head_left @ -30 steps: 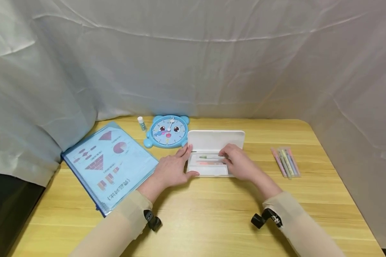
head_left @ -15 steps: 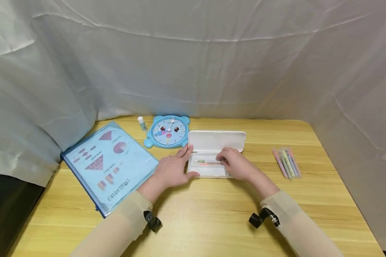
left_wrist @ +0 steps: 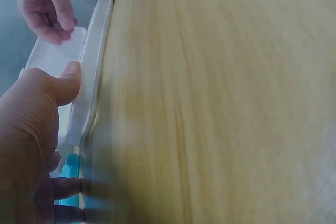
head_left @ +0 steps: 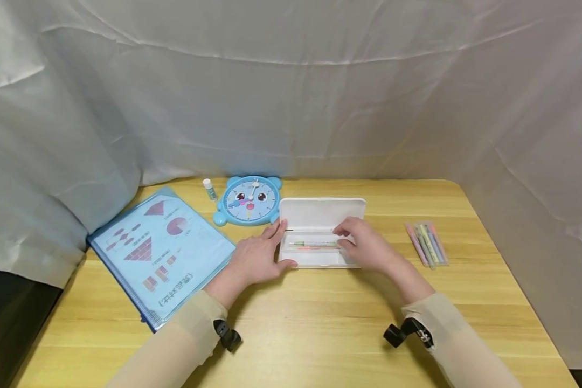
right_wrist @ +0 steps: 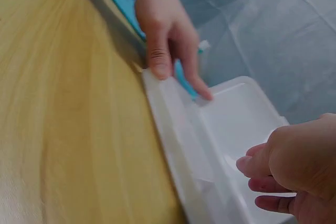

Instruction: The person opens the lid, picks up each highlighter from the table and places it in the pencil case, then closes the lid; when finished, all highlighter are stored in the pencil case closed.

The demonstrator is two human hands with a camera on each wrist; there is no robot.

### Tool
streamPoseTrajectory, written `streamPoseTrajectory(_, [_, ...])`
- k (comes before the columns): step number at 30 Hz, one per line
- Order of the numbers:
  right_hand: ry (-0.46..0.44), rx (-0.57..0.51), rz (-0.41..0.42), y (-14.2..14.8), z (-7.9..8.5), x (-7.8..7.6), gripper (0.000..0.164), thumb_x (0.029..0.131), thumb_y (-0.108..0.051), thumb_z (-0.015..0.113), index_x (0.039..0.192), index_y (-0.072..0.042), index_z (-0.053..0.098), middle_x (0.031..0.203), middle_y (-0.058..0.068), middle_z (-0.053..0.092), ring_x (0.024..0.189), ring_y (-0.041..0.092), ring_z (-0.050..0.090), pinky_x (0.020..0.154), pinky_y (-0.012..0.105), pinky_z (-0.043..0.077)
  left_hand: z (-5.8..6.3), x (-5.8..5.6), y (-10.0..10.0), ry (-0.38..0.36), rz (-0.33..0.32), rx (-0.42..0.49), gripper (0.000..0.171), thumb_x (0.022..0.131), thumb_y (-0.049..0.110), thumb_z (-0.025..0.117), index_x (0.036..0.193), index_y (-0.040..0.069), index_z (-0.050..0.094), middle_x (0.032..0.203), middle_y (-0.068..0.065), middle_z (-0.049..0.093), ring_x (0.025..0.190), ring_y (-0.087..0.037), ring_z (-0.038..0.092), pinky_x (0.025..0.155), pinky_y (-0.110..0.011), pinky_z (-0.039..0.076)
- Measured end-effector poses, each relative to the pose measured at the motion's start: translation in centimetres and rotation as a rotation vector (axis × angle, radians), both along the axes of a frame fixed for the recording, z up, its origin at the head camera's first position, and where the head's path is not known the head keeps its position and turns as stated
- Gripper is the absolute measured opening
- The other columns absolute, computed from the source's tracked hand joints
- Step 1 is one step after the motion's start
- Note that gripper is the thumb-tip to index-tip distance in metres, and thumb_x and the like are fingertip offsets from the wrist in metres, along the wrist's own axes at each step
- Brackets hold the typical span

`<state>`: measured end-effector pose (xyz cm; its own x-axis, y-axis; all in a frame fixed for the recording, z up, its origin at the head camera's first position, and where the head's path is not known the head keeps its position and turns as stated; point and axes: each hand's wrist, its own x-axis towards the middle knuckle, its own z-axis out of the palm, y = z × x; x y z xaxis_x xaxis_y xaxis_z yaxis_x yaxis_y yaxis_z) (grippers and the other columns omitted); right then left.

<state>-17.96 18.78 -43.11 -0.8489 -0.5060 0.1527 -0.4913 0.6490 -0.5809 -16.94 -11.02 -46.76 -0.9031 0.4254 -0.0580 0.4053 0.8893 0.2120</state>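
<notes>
A white pencil case (head_left: 322, 213) lies on the table with its lid raised. Inside its tray are a green-tipped slim pen (head_left: 298, 243) and a thin orange-red one (head_left: 310, 248), side by side. My left hand (head_left: 254, 258) grips the case's left end, thumb (left_wrist: 71, 80) on the front edge and index finger reaching to the hinge side. Over the right part of the tray is my right hand (head_left: 368, 245), fingers loosely bent, thumb and fingertips apart, nothing between them. In the right wrist view those fingers (right_wrist: 268, 184) overlap the lid.
Several pastel markers (head_left: 427, 245) lie together at the right. Behind my left hand is a blue clock (head_left: 249, 213) with a cartoon face, beside a glue stick (head_left: 209, 188). A blue folder (head_left: 165, 253) lies at the left; grey curtain (head_left: 291, 108) surrounds the table.
My right hand laid the green-tipped pen further left in the tray beside the orange-red one, then let go and rose slightly to the right. My left hand stays on the case.
</notes>
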Motion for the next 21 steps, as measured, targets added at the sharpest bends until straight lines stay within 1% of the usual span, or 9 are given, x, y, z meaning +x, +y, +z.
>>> streamPoseTrajectory(4, [0.005, -0.035, -0.065, 1.8, 1.2, 0.8, 0.017, 0.098, 0.006, 0.068, 0.115, 0.008, 0.072, 0.112, 0.020, 0.071, 0.106, 0.037, 0.066, 0.095, 0.056, 0.053, 0.0, 0.0, 0.0, -0.005, 0.000, -0.003, 0.106, 0.093, 0.081, 0.053, 0.171, 0.021, 0.016, 0.174, -0.005, 0.023, 0.096, -0.040, 0.068, 0.056, -0.037, 0.043])
streamPoseTrajectory(8, [0.029, -0.034, -0.145, 4.0, 2.2, 1.5, 0.019, 0.098, 0.004, 0.069, 0.117, 0.006, 0.072, 0.113, 0.018, 0.071, 0.105, 0.036, 0.067, 0.094, 0.056, 0.053, -0.1, 0.0, -0.1, -0.001, 0.000, -0.003, 0.106, 0.092, 0.081, 0.053, 0.171, 0.021, 0.016, 0.173, -0.005, 0.024, 0.095, -0.039, 0.068, 0.056, -0.037, 0.043])
streamPoseTrajectory(11, [0.087, -0.012, -0.205, 5.6, 2.7, 2.1, 0.019, 0.097, 0.002, 0.072, 0.117, 0.002, 0.074, 0.111, 0.016, 0.074, 0.101, 0.034, 0.069, 0.089, 0.055, 0.055, -0.2, 0.0, -0.1, 0.001, 0.000, -0.003, 0.106, 0.092, 0.081, 0.054, 0.171, 0.020, 0.016, 0.173, -0.006, 0.024, 0.093, -0.037, 0.068, 0.055, -0.036, 0.043])
streamPoseTrajectory(15, [0.142, -0.035, -0.246, 7.6, 2.8, 2.7, 0.019, 0.095, 0.005, 0.073, 0.114, 0.003, 0.074, 0.106, 0.017, 0.074, 0.096, 0.036, 0.071, 0.082, 0.056, 0.056, -0.2, -0.1, -0.1, 0.004, -0.002, -0.002, 0.107, 0.092, 0.081, 0.054, 0.171, 0.020, 0.016, 0.173, -0.007, 0.024, 0.091, -0.036, 0.068, 0.054, -0.036, 0.042])
streamPoseTrajectory(17, [0.141, -0.060, -0.250, 8.6, 2.8, 2.9, 0.019, 0.095, 0.007, 0.073, 0.114, 0.005, 0.073, 0.105, 0.019, 0.073, 0.095, 0.037, 0.070, 0.082, 0.056, 0.055, -0.1, -0.1, -0.1, 0.006, -0.003, 0.000, 0.107, 0.092, 0.081, 0.054, 0.171, 0.020, 0.016, 0.173, -0.007, 0.025, 0.091, -0.037, 0.068, 0.054, -0.036, 0.042])
streamPoseTrajectory(20, [0.140, -0.061, -0.274, 10.0, 2.6, 3.4, 0.020, 0.095, 0.005, 0.074, 0.115, 0.006, 0.072, 0.106, 0.022, 0.073, 0.094, 0.038, 0.070, 0.081, 0.053, 0.055, -0.1, -0.1, -0.1, 0.001, -0.001, -0.003, 0.107, 0.092, 0.081, 0.054, 0.171, 0.021, 0.015, 0.173, -0.005, 0.024, 0.090, -0.037, 0.068, 0.054, -0.036, 0.042])
streamPoseTrajectory(21, [0.147, -0.057, -0.285, 10.3, 2.5, 3.5, 0.020, 0.095, 0.004, 0.074, 0.115, 0.006, 0.073, 0.106, 0.021, 0.073, 0.093, 0.037, 0.070, 0.081, 0.050, 0.055, -0.1, -0.1, 0.0, 0.000, -0.001, -0.004, 0.107, 0.092, 0.082, 0.054, 0.171, 0.021, 0.015, 0.173, -0.005, 0.023, 0.091, -0.037, 0.068, 0.054, -0.036, 0.042])
